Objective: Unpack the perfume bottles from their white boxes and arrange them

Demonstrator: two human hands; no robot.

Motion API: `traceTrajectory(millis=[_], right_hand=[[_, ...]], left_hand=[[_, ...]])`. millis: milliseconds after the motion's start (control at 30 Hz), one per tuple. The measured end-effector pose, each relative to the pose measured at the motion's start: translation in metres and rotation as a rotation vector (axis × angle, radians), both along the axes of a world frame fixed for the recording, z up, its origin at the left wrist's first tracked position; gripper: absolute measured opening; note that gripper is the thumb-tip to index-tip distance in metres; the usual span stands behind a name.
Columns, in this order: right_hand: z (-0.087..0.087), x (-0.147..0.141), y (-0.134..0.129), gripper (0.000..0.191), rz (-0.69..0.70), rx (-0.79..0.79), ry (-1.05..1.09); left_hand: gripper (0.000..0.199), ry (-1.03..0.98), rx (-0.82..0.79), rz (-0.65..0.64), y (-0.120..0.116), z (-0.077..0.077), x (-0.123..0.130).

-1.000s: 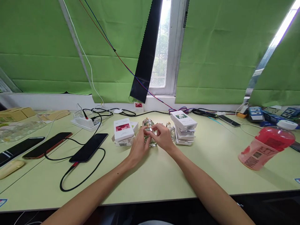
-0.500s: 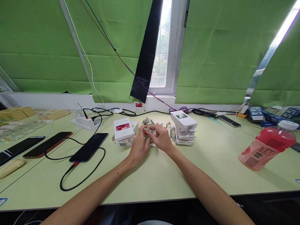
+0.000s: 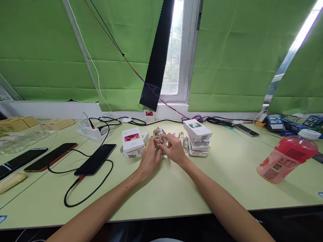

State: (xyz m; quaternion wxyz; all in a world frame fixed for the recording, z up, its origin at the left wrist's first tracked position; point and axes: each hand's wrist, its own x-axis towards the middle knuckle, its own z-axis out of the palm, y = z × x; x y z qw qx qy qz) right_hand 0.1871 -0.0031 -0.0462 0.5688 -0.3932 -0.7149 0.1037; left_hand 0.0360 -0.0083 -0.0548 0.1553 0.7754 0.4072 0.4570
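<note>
My left hand (image 3: 150, 153) and my right hand (image 3: 174, 149) meet over a cluster of small clear glass bottles (image 3: 158, 131) in the middle of the table. Fingers of both hands are bent in a pinch around a small glass bottle, mostly hidden behind the fingertips. Just right of my right hand stand two more slim glass bottles (image 3: 185, 144) with metallic tops. Left of my left hand lies a stack of white boxes (image 3: 131, 138), the upper one printed with red flowers. Another stack of white boxes (image 3: 198, 130) rises on the right, its top box tilted.
A pink drink bottle (image 3: 285, 158) stands at the right. Phones (image 3: 96, 159) with black charging cables lie on the left, near a white power strip (image 3: 92, 131). Cables (image 3: 219, 121) run along the wall. Blue boxes (image 3: 276, 121) sit at the far right.
The camera view has shifted very slightly. Both hands stay in the same place with nearly the same pinch.
</note>
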Motion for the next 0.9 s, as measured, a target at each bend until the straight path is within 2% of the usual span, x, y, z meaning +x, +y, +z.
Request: traceTrajectory(millis=[167,367,533,667,900], right_hand=[[-0.001,-0.003,-0.003,0.024,-0.033,0.046,-0.028],[-0.002,-0.004,0.002,0.015,0.014,-0.038,0.062],[-0.001,-0.003,0.005,0.014,0.03,-0.073,0.119],[-0.002,-0.002,0.004,0.014,0.011,-0.075,0.083],[0.001,-0.001,-0.005,0.017,-0.01,0.017,-0.015]], left_hand=[[0.043,-0.002,0.016,-0.001,0.001,-0.001,0.0],[0.042,-0.009,-0.025,0.006,-0.001,0.0,0.001],[0.043,-0.009,-0.037,0.0,-0.001,0.001,0.001],[0.045,0.0,-0.023,0.01,-0.001,0.0,0.001],[0.045,0.002,-0.01,0.0,0.001,-0.001,0.0]])
